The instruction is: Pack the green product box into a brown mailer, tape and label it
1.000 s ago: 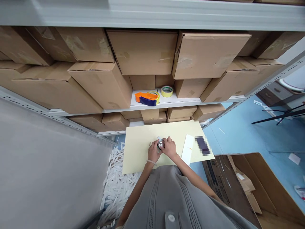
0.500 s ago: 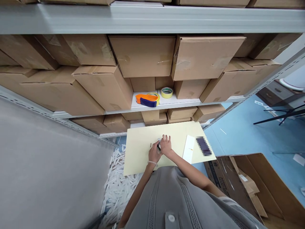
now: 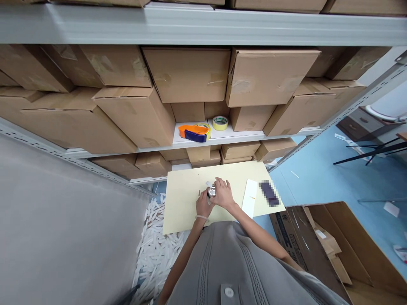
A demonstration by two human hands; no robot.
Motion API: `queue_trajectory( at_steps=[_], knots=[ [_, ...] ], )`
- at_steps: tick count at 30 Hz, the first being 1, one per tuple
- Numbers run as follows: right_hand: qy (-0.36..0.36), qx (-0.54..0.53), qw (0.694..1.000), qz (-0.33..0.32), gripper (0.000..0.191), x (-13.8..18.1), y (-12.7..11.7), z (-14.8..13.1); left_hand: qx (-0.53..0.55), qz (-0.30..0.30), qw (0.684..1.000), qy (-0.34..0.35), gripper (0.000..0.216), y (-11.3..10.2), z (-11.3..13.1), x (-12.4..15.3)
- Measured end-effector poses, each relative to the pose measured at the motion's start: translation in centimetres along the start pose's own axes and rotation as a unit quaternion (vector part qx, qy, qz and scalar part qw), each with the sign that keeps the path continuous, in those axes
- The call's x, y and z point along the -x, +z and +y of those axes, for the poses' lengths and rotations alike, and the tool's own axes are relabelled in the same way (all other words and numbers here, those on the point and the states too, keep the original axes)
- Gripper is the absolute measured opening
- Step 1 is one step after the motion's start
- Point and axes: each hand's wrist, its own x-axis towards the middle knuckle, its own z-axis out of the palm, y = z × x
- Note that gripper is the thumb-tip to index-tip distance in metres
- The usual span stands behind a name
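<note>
Overhead, a grey metal shelving rack (image 3: 203, 25) is seen packed with plain brown cardboard boxes (image 3: 187, 72); no print on them can be read. Below it, a pale yellow table (image 3: 184, 207) is set over a blue floor. An open cardboard carton (image 3: 321, 250) stands at the lower right, with dark lettering on its flap too small to be read. White paper strips (image 3: 155, 250) are heaped on the floor to the left. On the shelf, an orange and blue tape dispenser (image 3: 192, 132) is laid just beside a yellow tape roll (image 3: 220, 123). A white slip (image 3: 249, 198) rests on the table. Both forearms are stretched forward over the table. A small shiny object (image 3: 211, 191) is held just above the table's middle, the left hand (image 3: 203, 205) curled beneath it and the right hand (image 3: 224, 195) closed over it from the right.
</note>
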Motion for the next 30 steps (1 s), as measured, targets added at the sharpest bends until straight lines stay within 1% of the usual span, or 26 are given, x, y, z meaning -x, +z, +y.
queue_trajectory(
  at_steps=[3,6,8,10,12,14,16,18,22,26,28,30],
  knots=[
    [0.024,-0.061,0.997,0.036,0.051,-0.1,-2.7,-0.1,-0.005,0.006,1.0,-0.003,0.071,0.1,0.1,-0.1],
    [0.07,-0.132,0.987,0.056,0.049,0.1,-5.8,0.1,0.0,0.003,1.0,-0.004,0.075,0.1,0.1,0.0],
    [0.088,-0.19,0.974,0.09,0.047,0.3,-8.0,0.6,0.006,-0.002,1.0,-0.009,0.076,0.1,0.1,0.0],
    [0.092,-0.27,0.948,0.143,0.044,0.5,-9.9,1.5,0.011,-0.003,1.0,-0.016,0.076,0.1,0.2,0.1],
    [0.096,-0.366,0.905,0.193,0.041,0.6,-11.5,2.7,0.016,-0.002,1.0,-0.02,0.075,0.1,0.3,0.2],
    [0.12,-0.462,0.848,0.229,0.04,0.6,-12.5,4.1,0.018,-0.003,1.0,-0.023,0.074,0.1,0.4,0.2],
    [0.162,-0.542,0.786,0.251,0.04,0.6,-12.9,5.5,0.015,-0.007,0.999,-0.029,0.074,0.1,0.4,0.2],
    [0.193,-0.605,0.729,0.256,0.036,0.7,-12.7,6.7,0.009,-0.012,0.999,-0.037,0.075,0.1,0.3,0.1],
    [0.212,-0.699,0.645,0.226,0.029,1.2,-11.2,8.1,0.009,-0.011,0.999,-0.041,0.074,0.3,0.1,0.0],
    [0.237,-0.765,0.576,0.163,0.031,2.1,-9.5,8.3,0.022,-0.011,0.999,-0.033,0.077,0.2,0.3,-0.1],
    [0.247,-0.793,0.541,0.131,0.031,2.5,-8.7,8.2,0.026,-0.007,0.999,-0.029,0.082,-0.2,0.7,-0.1],
    [0.257,-0.814,0.509,0.109,0.03,2.9,-8.1,8.0,0.031,0.005,0.999,-0.024,0.088,-1.1,1.5,-0.2]
  ],
)
